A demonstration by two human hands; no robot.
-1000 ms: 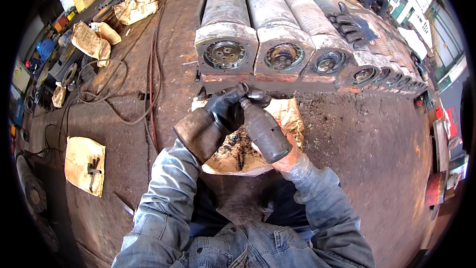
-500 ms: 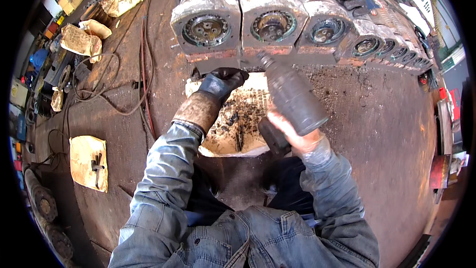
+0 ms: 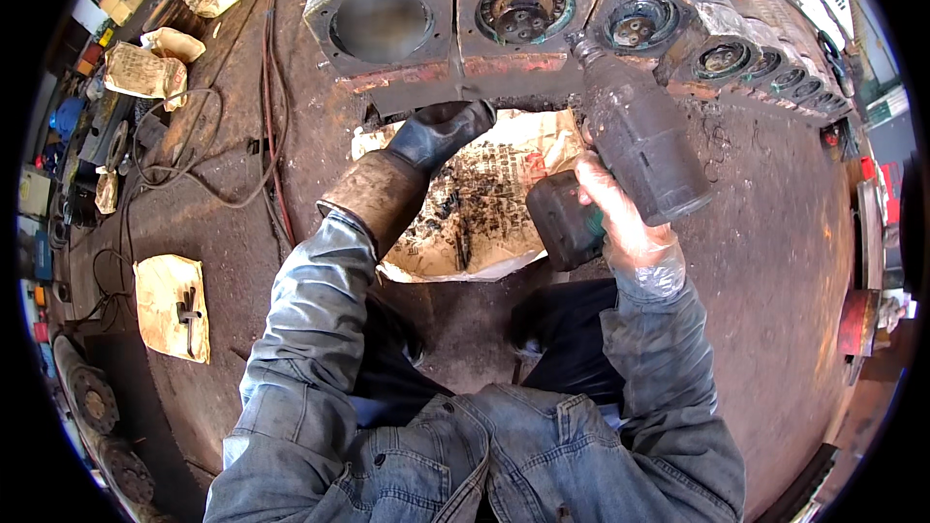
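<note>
- Rusty metal housings sit side by side in a long row on the workshop floor, their round end faces turned toward the person.
- Nearest on the left, the first housing [image 3: 383, 24] shows an open, hollow bore with nothing in it; judged from that, its end piece is already out.
- Next to it, the second housing [image 3: 523, 10] has its round bolted hub in place, and so does the third housing [image 3: 637, 24], so those look not yet opened.
- Further housings to the right [image 3: 765, 63] also carry their hubs, though they are too small to read closely.
- The right hand [image 3: 620, 218], bare, is closed around the handle of a dirty power wrench [image 3: 635, 140]; its nose points up at the gap between the second and third housing faces, near or touching them, which I cannot tell.
- The left hand [image 3: 441, 131], in a black glove with a brown cuff, reaches under the front edge between the first and second housings; its fingers curl there, but whether they grip anything is hidden.
- Greasy paper [image 3: 484, 203] lies on the floor below both hands, blackened with grime.
- By this look the work is early: one bore emptied, the remainder of the row left.
</note>
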